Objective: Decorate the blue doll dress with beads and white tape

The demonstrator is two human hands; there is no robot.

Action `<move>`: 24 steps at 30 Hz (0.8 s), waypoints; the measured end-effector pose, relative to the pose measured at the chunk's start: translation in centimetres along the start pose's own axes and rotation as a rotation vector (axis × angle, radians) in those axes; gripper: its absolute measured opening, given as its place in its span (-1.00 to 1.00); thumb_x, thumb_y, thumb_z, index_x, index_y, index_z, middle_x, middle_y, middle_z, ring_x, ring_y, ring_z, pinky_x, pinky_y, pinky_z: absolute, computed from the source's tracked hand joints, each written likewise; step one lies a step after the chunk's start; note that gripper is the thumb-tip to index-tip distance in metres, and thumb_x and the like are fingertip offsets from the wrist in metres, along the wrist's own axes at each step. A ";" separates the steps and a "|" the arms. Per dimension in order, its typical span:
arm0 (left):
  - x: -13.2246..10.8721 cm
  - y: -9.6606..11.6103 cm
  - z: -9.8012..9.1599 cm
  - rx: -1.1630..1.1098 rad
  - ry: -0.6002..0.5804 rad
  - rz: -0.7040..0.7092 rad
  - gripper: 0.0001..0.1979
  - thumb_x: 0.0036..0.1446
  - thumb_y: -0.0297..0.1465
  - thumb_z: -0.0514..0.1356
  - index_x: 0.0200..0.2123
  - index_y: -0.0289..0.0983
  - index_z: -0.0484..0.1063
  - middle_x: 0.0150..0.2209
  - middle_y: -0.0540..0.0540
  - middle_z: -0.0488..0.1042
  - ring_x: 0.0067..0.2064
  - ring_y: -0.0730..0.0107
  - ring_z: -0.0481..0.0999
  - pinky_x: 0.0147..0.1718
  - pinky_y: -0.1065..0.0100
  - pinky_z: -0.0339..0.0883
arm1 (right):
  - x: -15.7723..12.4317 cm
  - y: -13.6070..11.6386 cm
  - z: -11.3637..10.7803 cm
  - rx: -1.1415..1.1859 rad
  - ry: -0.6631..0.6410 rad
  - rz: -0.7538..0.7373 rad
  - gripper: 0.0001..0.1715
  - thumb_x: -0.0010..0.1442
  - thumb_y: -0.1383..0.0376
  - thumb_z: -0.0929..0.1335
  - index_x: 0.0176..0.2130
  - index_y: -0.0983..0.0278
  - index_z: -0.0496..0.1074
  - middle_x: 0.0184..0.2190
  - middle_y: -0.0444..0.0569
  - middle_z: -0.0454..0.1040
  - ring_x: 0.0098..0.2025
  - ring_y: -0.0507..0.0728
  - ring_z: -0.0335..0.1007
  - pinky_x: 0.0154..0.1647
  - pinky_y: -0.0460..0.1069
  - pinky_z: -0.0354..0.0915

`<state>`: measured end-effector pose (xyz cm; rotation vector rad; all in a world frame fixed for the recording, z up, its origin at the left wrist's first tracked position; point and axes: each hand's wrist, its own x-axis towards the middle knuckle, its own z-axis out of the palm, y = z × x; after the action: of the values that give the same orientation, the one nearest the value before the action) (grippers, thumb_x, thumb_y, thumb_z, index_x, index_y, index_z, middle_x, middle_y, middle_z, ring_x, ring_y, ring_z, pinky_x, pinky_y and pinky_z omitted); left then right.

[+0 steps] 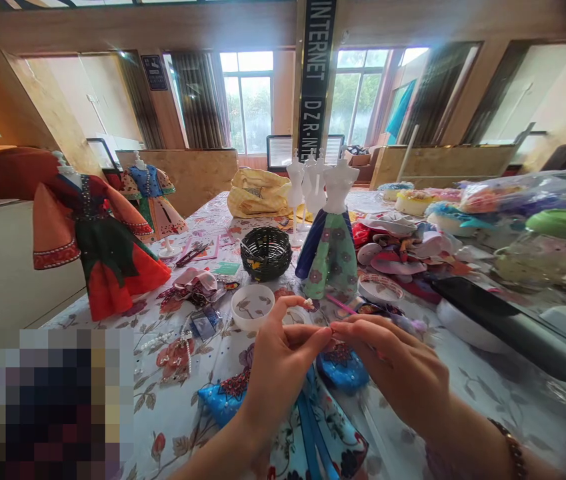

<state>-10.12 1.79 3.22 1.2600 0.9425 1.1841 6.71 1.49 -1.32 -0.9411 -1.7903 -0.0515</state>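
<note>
My left hand [280, 363] is raised over the table and pinches a tiny white bead [307, 303] between thumb and forefinger. My right hand [395, 370] meets it fingertip to fingertip and holds a thin pink tool [341, 305] that points away to the left. Under both hands lies a small blue doll dress [313, 420] with red flower print and pearl dots. A small white bowl [253, 307] stands just beyond my left hand.
A mannequin in a floral skirt [331, 250] stands behind the hands, next to a black woven basket [266, 252]. Two dressed mannequins [95, 240] stand at the left. Fabric scraps [403, 250] and bagged materials [523, 190] crowd the right. A black flat device [513, 327] lies near right.
</note>
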 end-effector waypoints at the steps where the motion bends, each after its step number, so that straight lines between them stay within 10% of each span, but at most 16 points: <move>1: 0.0 0.1 0.0 0.041 0.012 0.010 -0.65 0.05 -0.34 0.28 -0.14 -0.22 0.23 -0.45 -0.06 0.63 -0.37 0.27 0.62 -0.33 0.34 0.44 | 0.1 -0.1 0.0 -0.010 -0.015 -0.025 -0.52 0.18 0.46 0.32 -0.04 -0.07 0.38 -0.27 -0.22 0.61 -0.24 0.19 0.57 -0.26 0.09 0.53; 8: -0.2 0.0 0.0 0.429 0.144 0.173 -0.78 0.04 -0.43 0.26 -0.22 -0.15 0.34 -0.46 -0.01 0.63 -0.38 0.26 0.62 -0.35 0.34 0.41 | 2.2 -2.1 -0.1 -0.078 0.095 0.098 -0.90 0.15 0.32 0.39 -0.35 0.09 0.40 -0.48 -0.23 0.61 -0.47 0.11 0.57 -0.50 -0.07 0.46; 16: 0.6 -0.8 -0.3 0.364 0.180 0.154 -0.77 0.07 -0.38 0.24 -0.19 -0.15 0.30 -0.42 0.01 0.60 -0.35 0.32 0.59 -0.28 0.32 0.41 | 3.4 -1.0 -0.4 0.584 -0.020 0.681 -0.61 -0.07 0.15 0.51 -0.34 0.13 0.28 -0.52 -0.16 0.61 -0.42 0.16 0.57 -0.43 0.00 0.48; 24: 0.5 -0.5 -0.3 0.175 0.169 0.174 -0.75 0.08 -0.42 0.24 -0.18 -0.15 0.26 -0.35 0.03 0.58 -0.28 0.39 0.57 -0.22 0.35 0.40 | 2.9 -1.1 -0.1 0.727 -0.073 0.780 -0.65 -0.04 0.15 0.50 -0.33 0.16 0.31 -0.40 -0.07 0.64 -0.28 0.20 0.58 -0.30 0.06 0.49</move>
<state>-10.30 2.33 2.75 1.4206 1.0967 1.3847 5.76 2.36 1.49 -1.0196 -1.2293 1.0594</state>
